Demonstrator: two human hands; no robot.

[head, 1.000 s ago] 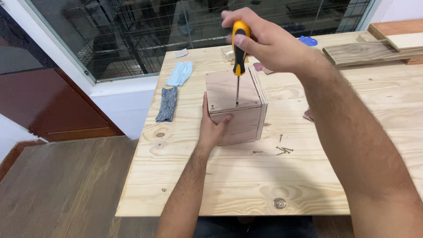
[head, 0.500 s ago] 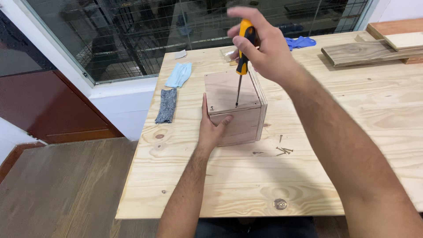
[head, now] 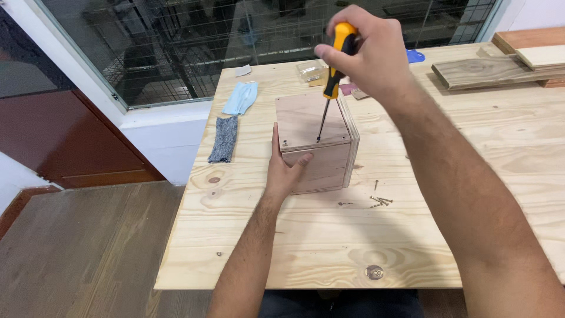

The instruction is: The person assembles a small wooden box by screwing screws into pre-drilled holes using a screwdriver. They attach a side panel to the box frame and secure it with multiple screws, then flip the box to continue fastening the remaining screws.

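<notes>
A small plywood box (head: 315,141) stands on the pine table (head: 329,235). My left hand (head: 283,166) presses flat against the box's front left side, thumb against its front face. My right hand (head: 368,50) grips the yellow and black handle of a screwdriver (head: 332,70) held upright above the box. The screwdriver's tip rests on the top panel near the front edge. Several loose screws (head: 379,200) lie on the table to the right of the box.
A light blue face mask (head: 240,97) and a grey cloth strip (head: 224,139) lie at the table's left edge. Wooden planks (head: 500,68) are stacked at the back right. A small clear plastic box (head: 310,69) sits behind the plywood box. A window runs behind the table.
My right hand has turned on the screwdriver handle, its fingers regripping. The box and my left hand have stayed put.
</notes>
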